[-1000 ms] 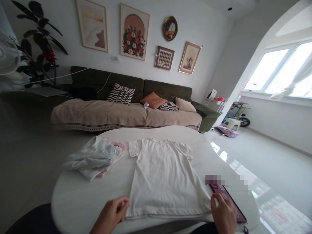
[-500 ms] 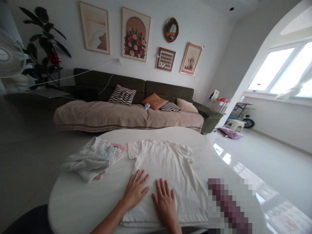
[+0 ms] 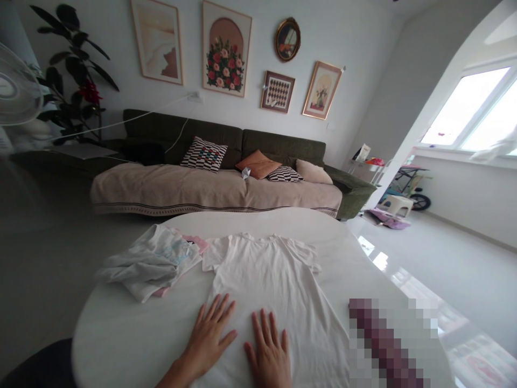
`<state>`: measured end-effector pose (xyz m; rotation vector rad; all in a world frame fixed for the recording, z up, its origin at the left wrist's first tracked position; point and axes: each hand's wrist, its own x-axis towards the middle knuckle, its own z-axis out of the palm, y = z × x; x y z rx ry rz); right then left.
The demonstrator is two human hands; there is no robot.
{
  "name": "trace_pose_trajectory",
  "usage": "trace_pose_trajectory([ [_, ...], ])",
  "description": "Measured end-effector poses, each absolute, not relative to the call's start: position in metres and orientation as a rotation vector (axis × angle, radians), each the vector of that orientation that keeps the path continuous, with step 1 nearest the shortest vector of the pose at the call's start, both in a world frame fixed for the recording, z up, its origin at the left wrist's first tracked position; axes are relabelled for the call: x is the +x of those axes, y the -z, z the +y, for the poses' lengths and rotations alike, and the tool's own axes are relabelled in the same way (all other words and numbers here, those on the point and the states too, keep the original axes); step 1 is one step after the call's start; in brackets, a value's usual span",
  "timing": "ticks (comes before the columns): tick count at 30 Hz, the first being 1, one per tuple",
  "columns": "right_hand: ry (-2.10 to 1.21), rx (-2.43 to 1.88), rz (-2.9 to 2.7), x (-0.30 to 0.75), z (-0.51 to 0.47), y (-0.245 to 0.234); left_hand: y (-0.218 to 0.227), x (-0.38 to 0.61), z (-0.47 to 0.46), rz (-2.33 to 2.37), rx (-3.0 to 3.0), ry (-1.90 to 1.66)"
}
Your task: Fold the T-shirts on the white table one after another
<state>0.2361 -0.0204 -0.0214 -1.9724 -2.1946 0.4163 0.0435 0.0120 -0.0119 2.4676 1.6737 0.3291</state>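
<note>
we lay our open left hand [image 3: 207,337] and open right hand [image 3: 268,349] flat on a white t-shirt [image 3: 262,283], spread smooth, sleeves out, on a white table [image 3: 121,328]

Worn on the person's head, the camera looks down over the left hand [image 3: 208,339], right hand [image 3: 267,350] and white table [image 3: 121,334] toward the olive sofa [image 3: 283,145]

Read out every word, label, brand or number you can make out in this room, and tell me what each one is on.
No text can be read anywhere.
The pale blue print on the crumpled grey-white garment: too blurred to tell whether it holds letters.
The white card on the far side table: too small to read.
The pixelated patch on the white table: hides whatever lies there.
The white T-shirt: no print shows.
</note>
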Motion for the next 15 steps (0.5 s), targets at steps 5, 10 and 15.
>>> trace_pose_trajectory([
  [5,-0.488,-1.966,-2.243,0.238,-0.011,0.004,-0.008,0.064,0.061,1.804,2.426,-0.331],
  [10,-0.380,-1.918,-2.216,0.238,0.017,-0.015,-0.005,0.095,0.113,1.762,2.445,-0.385],
  [15,-0.355,-1.857,-2.238,0.252,0.082,-0.014,0.007,0.099,0.123,1.766,2.427,-0.412],
])
